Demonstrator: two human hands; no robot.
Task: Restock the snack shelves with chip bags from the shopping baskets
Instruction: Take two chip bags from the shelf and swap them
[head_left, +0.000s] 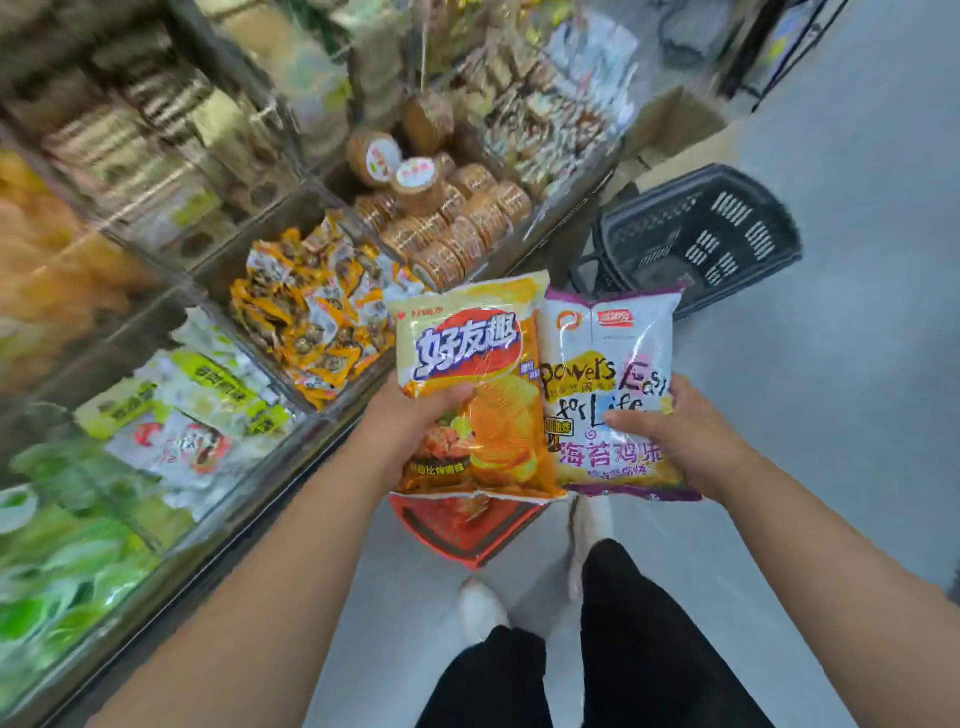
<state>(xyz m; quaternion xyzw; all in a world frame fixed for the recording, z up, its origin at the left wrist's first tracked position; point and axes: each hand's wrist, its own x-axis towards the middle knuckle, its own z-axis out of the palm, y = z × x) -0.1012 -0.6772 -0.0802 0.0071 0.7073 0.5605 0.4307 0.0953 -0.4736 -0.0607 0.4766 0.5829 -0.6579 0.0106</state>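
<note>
I am holding two chip bags upright over the aisle floor, side by side and touching, just right of the shelves (244, 493). The left hand (415, 415) pinches the yellow bag (467, 353) at its lower left, thumb across the front and fingers behind. The right hand (680, 436) grips the white and purple bag (608, 338) along its right edge, fingers curled onto the front.

A red bag (467, 530) pokes out below the yellow one; I cannot tell what holds it. If it is only trapped behind the left fingers, I judge it the likeliest to slip when I reach out.

The bags are puffy and slick, so a one-sided pinch could let either swing or drop. The near bins hold orange packets (311, 322) and round cakes (457, 223), not chips, and the far shelves are blurred, so misplacing is a risk. The black basket (696, 234) sits on the floor far right.
</note>
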